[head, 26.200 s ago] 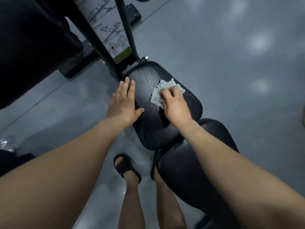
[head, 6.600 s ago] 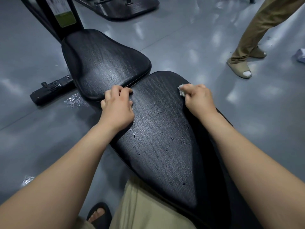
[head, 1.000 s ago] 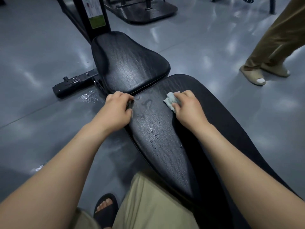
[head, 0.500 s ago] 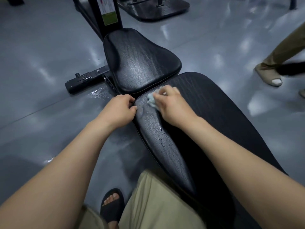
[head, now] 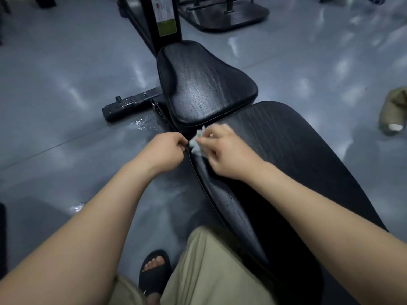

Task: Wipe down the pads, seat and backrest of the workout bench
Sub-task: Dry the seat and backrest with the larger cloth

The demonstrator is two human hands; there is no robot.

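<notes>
The black padded seat (head: 204, 84) lies ahead, with the long black backrest (head: 293, 164) running toward me on the right. My right hand (head: 222, 150) presses a crumpled pale wipe (head: 196, 140) on the backrest's near-left corner, by the gap to the seat. My left hand (head: 166, 149) is curled around the backrest's left edge, right beside the wipe. Small wet drops sit on the backrest's left side.
The bench's black upright post with a label (head: 166, 16) rises behind the seat. A black frame foot (head: 130, 105) lies on the grey floor at left, next to a wet patch. Another person's shoe (head: 394, 115) is at right. My sandalled foot (head: 155, 274) is below.
My right hand has slid the wipe leftward across the backrest's upper end, until it sits next to my left hand. The view has shifted slightly.
</notes>
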